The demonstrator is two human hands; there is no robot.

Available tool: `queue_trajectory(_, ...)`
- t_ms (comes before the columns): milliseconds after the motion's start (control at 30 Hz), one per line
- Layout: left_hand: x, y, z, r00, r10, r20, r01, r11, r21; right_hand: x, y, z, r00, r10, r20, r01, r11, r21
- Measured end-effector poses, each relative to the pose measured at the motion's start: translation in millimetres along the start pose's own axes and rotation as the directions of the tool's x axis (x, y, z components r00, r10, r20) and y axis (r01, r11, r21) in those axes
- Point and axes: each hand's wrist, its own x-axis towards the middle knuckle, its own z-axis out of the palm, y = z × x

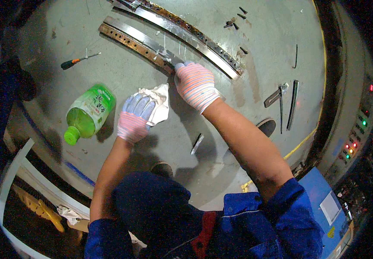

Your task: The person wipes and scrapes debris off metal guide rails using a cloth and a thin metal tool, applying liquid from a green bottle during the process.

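Observation:
Striped knit gloves cover both hands. My left hand (135,117) holds a crumpled white cloth (160,106) above the grey floor. With bent fingers, my right hand (195,84) grips the near end of a metal bar with a row of holes (134,43), its brownish edge facing me. Beyond it lies a second long metal bar (186,34), dark along its holed edge and shiny along the other. White smears mark both bars. A green plastic bottle (91,111) lies on its side left of my left hand, its cap on.
A screwdriver (76,60) lies at the left, several dark bolts (235,24) at the upper right. Hex keys (281,110), a slotted metal plate (273,97) and a dark strip (293,105) are at the right. A short metal piece (197,143) lies nearer me. Lit indicators (351,150) mark the panel at far right.

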Motion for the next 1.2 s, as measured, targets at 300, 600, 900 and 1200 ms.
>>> queue_trajectory(300,2,-1,2,1.000,0.012,0.009,-0.012,1.000,0.002,15,41,-13,0.925,0.307,-0.225,-0.310,0.950,0.020)
queue_trajectory(600,2,0,2,1.000,-0.002,-0.022,0.001,0.998,-0.055,-80,40,-5,0.966,0.252,0.051,-0.256,0.962,0.095)
queue_trajectory(900,5,2,0,0.998,-0.033,0.049,0.034,0.999,-0.019,-57,20,-2,0.894,0.393,0.215,-0.432,0.883,0.184)
queue_trajectory(1200,1,-2,4,0.998,-0.022,0.061,0.023,0.999,-0.022,-24,-7,-3,0.913,0.392,0.116,-0.408,0.882,0.237)
